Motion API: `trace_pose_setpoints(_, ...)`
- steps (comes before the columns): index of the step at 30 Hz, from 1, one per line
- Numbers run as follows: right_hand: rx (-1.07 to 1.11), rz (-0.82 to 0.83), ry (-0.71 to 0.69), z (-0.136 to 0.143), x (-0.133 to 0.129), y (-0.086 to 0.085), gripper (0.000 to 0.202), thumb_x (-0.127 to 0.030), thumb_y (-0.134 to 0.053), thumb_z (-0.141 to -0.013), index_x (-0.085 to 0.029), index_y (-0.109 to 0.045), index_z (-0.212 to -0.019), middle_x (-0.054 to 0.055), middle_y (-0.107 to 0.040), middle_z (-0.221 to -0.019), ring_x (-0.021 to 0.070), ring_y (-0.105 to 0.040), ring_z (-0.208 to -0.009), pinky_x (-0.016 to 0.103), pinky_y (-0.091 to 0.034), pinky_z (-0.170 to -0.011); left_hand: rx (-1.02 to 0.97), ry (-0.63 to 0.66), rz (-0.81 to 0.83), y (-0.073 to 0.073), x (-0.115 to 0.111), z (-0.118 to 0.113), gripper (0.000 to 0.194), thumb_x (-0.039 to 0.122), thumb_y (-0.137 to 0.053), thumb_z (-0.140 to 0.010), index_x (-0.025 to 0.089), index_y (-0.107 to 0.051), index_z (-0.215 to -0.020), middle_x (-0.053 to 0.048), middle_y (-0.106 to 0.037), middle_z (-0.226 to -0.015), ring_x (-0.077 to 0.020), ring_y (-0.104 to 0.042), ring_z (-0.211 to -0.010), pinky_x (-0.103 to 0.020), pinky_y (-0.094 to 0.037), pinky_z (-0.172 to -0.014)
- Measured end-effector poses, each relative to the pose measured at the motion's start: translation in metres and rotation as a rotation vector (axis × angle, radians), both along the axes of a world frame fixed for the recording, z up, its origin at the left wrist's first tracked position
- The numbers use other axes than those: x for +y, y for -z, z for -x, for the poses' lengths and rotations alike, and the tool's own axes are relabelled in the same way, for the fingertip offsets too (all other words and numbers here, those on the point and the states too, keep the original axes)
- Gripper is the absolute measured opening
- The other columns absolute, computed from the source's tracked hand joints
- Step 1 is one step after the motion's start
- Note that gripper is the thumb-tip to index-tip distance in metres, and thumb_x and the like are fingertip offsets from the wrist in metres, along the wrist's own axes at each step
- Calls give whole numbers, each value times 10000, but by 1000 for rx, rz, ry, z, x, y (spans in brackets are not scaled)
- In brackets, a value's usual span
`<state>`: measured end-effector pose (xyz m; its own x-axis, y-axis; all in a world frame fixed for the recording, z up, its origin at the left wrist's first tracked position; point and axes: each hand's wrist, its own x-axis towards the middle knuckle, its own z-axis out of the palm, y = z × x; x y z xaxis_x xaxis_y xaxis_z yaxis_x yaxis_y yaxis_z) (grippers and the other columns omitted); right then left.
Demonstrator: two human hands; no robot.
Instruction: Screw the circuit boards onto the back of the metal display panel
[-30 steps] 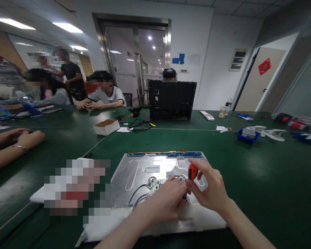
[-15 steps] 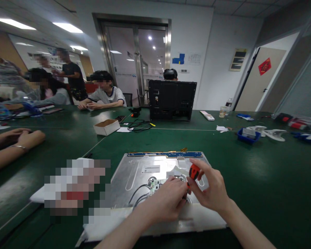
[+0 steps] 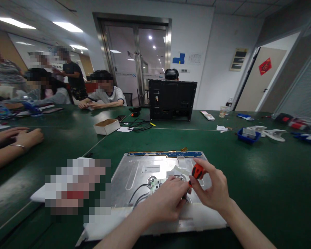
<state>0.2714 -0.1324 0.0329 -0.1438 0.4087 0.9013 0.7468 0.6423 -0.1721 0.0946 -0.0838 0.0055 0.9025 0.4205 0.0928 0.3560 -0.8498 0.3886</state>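
Note:
A flat metal display panel (image 3: pixel 134 173) lies on the table before me, with a blue circuit strip (image 3: pixel 166 154) along its far edge. My right hand (image 3: pixel 214 186) has thumb and fingers closed round the red and black handle of a screwdriver (image 3: pixel 197 171), which stands tilted over the panel. Low on the panel rests my left hand (image 3: pixel 168 197), its curled fingers closed about the screwdriver's lower end; the tip is hidden behind them. Beside that hand a small green circuit board (image 3: pixel 155 186) shows in part, with black cables (image 3: pixel 139 193) running from it.
Left of the panel lies a pixelated object (image 3: pixel 72 186); another person's hands (image 3: pixel 28 138) rest beyond it. Farther back are a small open box (image 3: pixel 106 127), a black cable (image 3: pixel 140 125) and an upright black monitor (image 3: pixel 172 100). A blue tray (image 3: pixel 248 136) sits at right.
My right hand and the screwdriver handle have shifted slightly to the right, the handle leaning a little more. My left hand stays almost in place.

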Motion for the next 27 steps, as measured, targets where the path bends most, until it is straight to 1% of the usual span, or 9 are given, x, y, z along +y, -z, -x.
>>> trace_pose_setpoints(6,8,-17,21,0,1,2,342,-215,-545,-942,-208,-497,-1281,4,-693,-796,137,-646,-587,240,-529,-506,0,-1,1,-1,1,0,271,92,-573,-787,209,-510,-1023,-69,-658,-1071,-263,-604,-993,-430,-420,-969)
trace_pose_setpoints(11,4,-34,32,0,1,0,345,-213,-546,-941,-209,-497,-1282,3,-687,-787,144,-650,-582,253,-532,-511,-26,9,9,-3,1,1,335,124,-608,-758,205,-509,-1068,-86,-644,-1129,-286,-586,-1073,-434,-412,-985)
trace_pose_setpoints(14,-3,-35,30,-1,1,-1,363,-198,-537,-932,-211,-496,-1293,-5,-677,-770,143,-646,-583,247,-525,-515,-57,10,19,-5,0,1,348,162,-634,-763,201,-511,-1086,-88,-635,-1157,-284,-569,-1102,-436,-399,-1007)
trace_pose_setpoints(17,-5,-20,41,-3,0,-1,403,-188,-527,-923,-221,-488,-1323,-10,-670,-768,144,-636,-580,244,-514,-515,-81,-11,24,-8,-1,1,341,236,-668,-784,201,-518,-1088,-90,-625,-1165,-286,-555,-1105,-446,-392,-1021)
trace_pose_setpoints(19,-6,-6,51,-5,0,-2,430,-183,-514,-924,-230,-472,-1349,-12,-667,-770,145,-628,-572,245,-508,-514,-99,-16,26,-12,-1,2,361,288,-685,-805,204,-525,-1118,-94,-614,-1184,-291,-542,-1120,-452,-388,-1030)
trace_pose_setpoints(22,0,6,70,-7,0,-4,444,-179,-497,-933,-230,-454,-1372,-14,-654,-761,145,-613,-559,245,-500,-510,-132,-51,30,-22,-1,5,405,336,-725,-807,209,-541,-1145,-99,-607,-1197,-299,-534,-1133,-458,-391,-1033)
trace_pose_setpoints(25,20,31,94,-11,1,-6,412,-184,-480,-947,-220,-458,-1358,-20,-627,-745,136,-585,-538,236,-480,-491,-164,-125,29,-34,-1,14,443,329,-762,-783,223,-556,-1160,-89,-605,-1211,-298,-537,-1144,-468,-392,-1045)
trace_pose_setpoints(27,41,73,122,-12,3,-8,374,-186,-464,-957,-213,-469,-1330,-29,-599,-734,119,-541,-504,221,-449,-464,-178,-179,3,-40,0,24,444,323,-767,-780,226,-568,-1165,-88,-606,-1218,-302,-540,-1150,-480,-402,-1046)
